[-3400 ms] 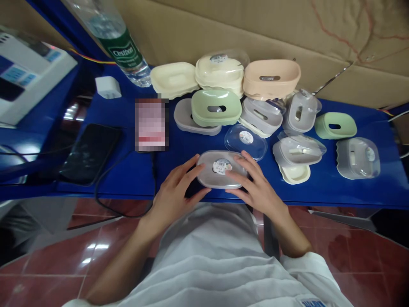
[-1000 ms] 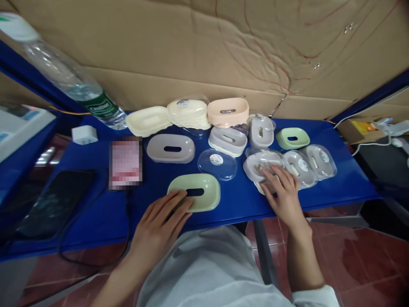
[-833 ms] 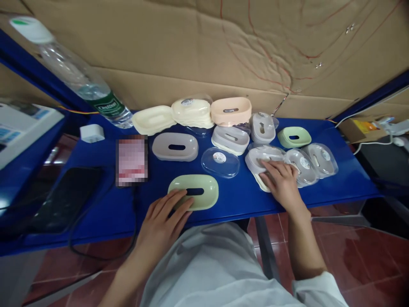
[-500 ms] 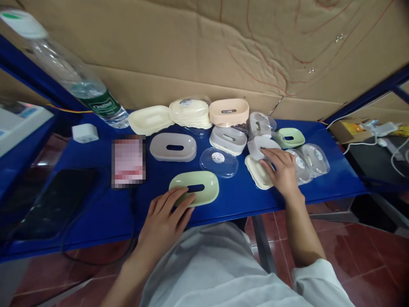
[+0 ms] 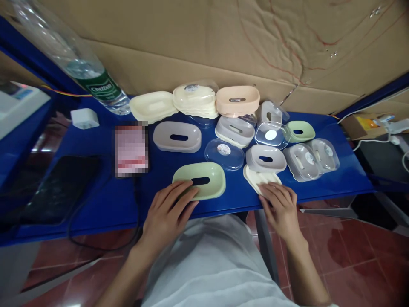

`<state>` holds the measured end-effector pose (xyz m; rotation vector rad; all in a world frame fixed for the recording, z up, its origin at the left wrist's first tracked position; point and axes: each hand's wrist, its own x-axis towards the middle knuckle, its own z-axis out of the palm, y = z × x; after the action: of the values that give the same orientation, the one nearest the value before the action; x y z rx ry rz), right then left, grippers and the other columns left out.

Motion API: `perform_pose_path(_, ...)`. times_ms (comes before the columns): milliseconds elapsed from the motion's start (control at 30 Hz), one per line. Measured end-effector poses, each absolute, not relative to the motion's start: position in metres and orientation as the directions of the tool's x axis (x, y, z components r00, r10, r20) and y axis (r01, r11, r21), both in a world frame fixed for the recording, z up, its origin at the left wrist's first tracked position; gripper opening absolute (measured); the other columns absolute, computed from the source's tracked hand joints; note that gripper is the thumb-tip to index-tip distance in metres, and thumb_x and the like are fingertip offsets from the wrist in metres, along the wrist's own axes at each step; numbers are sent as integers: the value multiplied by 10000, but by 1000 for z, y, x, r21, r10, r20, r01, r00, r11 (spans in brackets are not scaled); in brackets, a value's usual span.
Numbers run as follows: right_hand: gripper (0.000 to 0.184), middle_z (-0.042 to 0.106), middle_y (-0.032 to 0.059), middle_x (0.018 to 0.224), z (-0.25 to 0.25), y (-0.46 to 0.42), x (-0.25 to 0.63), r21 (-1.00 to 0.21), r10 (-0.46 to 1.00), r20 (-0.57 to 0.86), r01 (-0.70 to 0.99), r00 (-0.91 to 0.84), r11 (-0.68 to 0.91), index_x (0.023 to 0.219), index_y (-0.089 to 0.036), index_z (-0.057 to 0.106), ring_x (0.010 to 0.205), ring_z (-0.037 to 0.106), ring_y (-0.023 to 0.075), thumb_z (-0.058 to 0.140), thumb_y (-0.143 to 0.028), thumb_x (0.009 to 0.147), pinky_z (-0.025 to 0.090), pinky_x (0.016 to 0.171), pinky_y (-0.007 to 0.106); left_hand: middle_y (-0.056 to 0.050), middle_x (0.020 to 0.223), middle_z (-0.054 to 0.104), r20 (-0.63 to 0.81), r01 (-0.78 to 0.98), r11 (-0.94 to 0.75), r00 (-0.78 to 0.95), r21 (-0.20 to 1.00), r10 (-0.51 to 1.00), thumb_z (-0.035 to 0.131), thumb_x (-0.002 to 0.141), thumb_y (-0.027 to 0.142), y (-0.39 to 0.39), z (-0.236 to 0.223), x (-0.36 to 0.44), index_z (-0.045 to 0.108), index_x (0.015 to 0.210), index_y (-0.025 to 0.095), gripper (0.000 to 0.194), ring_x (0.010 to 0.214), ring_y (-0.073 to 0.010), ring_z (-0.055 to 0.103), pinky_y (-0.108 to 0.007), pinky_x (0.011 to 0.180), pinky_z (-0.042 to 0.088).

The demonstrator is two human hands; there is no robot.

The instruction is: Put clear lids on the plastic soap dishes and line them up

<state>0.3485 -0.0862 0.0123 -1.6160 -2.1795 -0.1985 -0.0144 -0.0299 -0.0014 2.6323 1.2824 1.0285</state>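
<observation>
Beneath the fingers of the left hand (image 5: pixel 168 207) and right hand (image 5: pixel 281 207), a blue tabletop (image 5: pixel 233 195) extends as the largest surface. Well beyond the left fingers, and to their left, stands a green-labelled water bottle (image 5: pixel 104 88); nearer, to the left of these same fingers and well apart, lies a dark phone (image 5: pixel 60 187). The left hand's fingers are slightly spread, their tips inside the near-left rim of a green dish (image 5: pixel 215 183). The right hand's fingers are bent and lie close together, tips at the near end of a cream tray (image 5: pixel 256 175). Because fingers and rims overlap, it cannot be told whether either hand grips or merely rests. Beyond the left fingertips, past the green dish, sits a grey dish (image 5: pixel 162 138); farther off, between the two sets of fingers, a peach dish (image 5: pixel 238 108); and just beyond the right fingertips, past the cream tray, a smaller grey dish (image 5: pixel 277 162). A labelled clear lid (image 5: pixel 224 150) lies between and slightly beyond the two sets of fingers. Smallest is a white adapter (image 5: pixel 84 118), beyond the left fingers and to their left.
</observation>
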Motion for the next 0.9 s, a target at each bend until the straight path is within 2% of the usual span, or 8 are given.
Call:
perform_pose_path(200, 382, 807, 78, 1335, 27, -105, 327, -262, 861, 360, 847, -360, 463, 1461, -230, 662, 1290, 715, 256, 639, -135, 1092, 437, 1187, 502, -124, 1350, 767, 554, 589, -698, 447, 408, 702, 754, 1031, 156, -39, 5, -12, 652, 1420, 209, 406, 1285, -287, 704, -450, 1087, 573)
perform_pose_path(333, 278, 799, 78, 1316, 14, -87, 300, -346, 791, 399, 723, -463, 598, 1326, -237, 723, 1298, 709, 260, 663, -133, 1076, 506, 1170, 512, -139, 1344, 775, 548, 572, -734, 505, 366, 666, 726, 1057, 184, -46, 11, -2, 661, 1394, 172, 344, 1277, -295, 701, -451, 1062, 557)
perform_pose_path(467, 225, 738, 134, 1351, -1, -69, 290, -429, 764, 513, 655, -390, 622, 1221, -227, 733, 1373, 670, 319, 736, -130, 1018, 601, 1122, 517, -136, 1348, 784, 509, 614, -728, 541, 306, 670, 678, 1083, 184, -48, 17, 3, 674, 1357, 162, 275, 1258, -302, 715, -455, 1046, 538)
perform_pose_path(567, 344, 698, 134, 1379, -1, -66, 296, -535, 800, 542, 629, -256, 564, 1329, -251, 704, 1377, 681, 301, 687, -100, 1020, 619, 1130, 491, -138, 1341, 788, 508, 626, -720, 533, 301, 676, 676, 1081, 175, -45, 22, 7, 678, 1341, 157, 261, 1238, -294, 727, -454, 1060, 536)
perform_pose_path(667, 530, 605, 161, 1569, 2, -67, 305, -592, 864, 470, 662, -179, 460, 1594, -286, 553, 1504, 600, 323, 659, -239, 1077, 588, 1197, 532, -133, 1326, 795, 515, 631, -726, 541, 274, 664, 690, 1067, 156, -39, 26, 16, 694, 1310, 155, 242, 1235, -288, 733, -457, 1077, 530)
perform_pose_path(767, 768, 362, 159, 1800, 5, -64, 308, -582, 892, 354, 681, -280, 445, 1746, -328, 364, 1664, 401, 384, 707, -454, 1071, 515, 1273, 607, -122, 1373, 784, 465, 629, -743, 600, 228, 651, 655, 1082, 155, -33, 26, 30, 717, 1308, 169, 235, 1266, -287, 723, -459, 1071, 532)
perform_pose_path(833, 787, 252, 113, 1858, 6, -61, 306, -562, 894, 293, 696, -338, 447, 1745, -373, 370, 1700, 329, 382, 740, -447, 1054, 476, 1309, 601, -118, 1440, 759, 406, 621, -757, 650, 202, 642, 628, 1095, 175, -30, 23, 36, 723, 1337, 181, 260, 1307, -294, 703, -459, 1060, 544)
perform_pose_path(900, 740, 244, 87, 1865, 8, -58, 304, -549, 894, 276, 705, -353, 448, 1724, -386, 412, 1705, 324, 359, 740, -363, 1060, 444, 1338, 579, -119, 1497, 731, 365, 615, -768, 684, 179, 632, 627, 1088, 165, -30, 20, 36, 716, 1378, 182, 304, 1348, -303, 680, -463, 1068, 553)
